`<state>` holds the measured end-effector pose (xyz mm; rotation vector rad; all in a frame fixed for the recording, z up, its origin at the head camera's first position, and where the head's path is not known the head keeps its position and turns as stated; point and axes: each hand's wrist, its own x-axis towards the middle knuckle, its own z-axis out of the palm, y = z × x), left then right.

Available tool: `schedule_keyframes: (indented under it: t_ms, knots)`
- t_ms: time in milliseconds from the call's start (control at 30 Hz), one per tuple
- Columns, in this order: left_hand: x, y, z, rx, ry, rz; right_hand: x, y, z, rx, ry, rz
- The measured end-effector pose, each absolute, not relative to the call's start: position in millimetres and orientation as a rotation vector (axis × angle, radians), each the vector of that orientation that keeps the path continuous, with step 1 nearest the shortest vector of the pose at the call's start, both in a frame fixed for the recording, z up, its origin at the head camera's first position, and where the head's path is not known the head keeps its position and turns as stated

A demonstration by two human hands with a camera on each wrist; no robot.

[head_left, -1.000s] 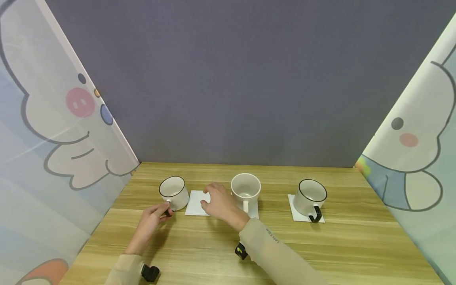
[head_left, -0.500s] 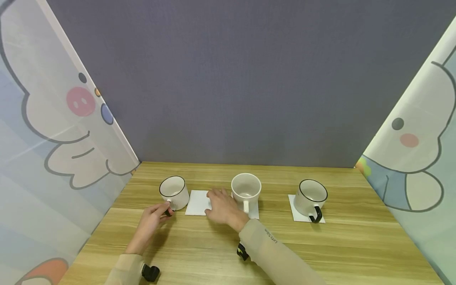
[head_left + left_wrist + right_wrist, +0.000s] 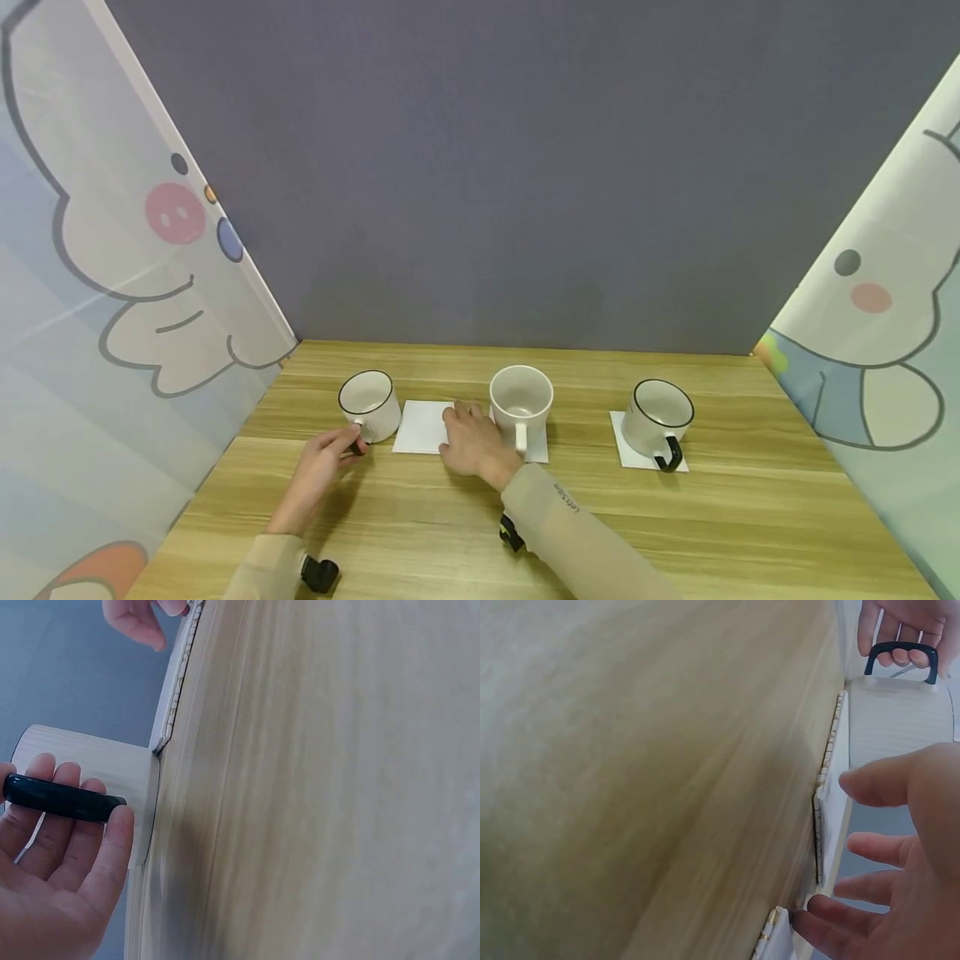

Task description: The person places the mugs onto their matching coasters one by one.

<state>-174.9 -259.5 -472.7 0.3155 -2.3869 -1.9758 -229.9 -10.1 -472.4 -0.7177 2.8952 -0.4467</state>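
A black-handled mug stands on its white coaster on the wooden table

The only writing in view is a small dark line of print on the right sleeve, near the cuff. It is too small to read with any certainty. The mugs, coasters, counter and cartoon-printed side panels carry no lettering, labels or numbers.

Three mugs in a row; coaster between left and middle.
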Motion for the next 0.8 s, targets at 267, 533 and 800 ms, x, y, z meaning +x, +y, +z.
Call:
schedule_keyframes:
  t_ms: [267, 533, 800]
  knots:
    - [-175.5, -259.2, -473.5, 0.315, -2.385, -1.979, -230.7, -11.1, -476.1, -0.715, 2.892, -0.399]
    - [-175.4, -260.3, -474.6, 0.313, -2.394, -1.985, -231.9, -11.9, -478.3, -0.7, 2.876, -0.399]
    - [-174.6, -257.2, -473.0, 0.32, -2.4, -1.952, -231.7, -10.4, -478.5, -0.714, 2.864, -0.393]
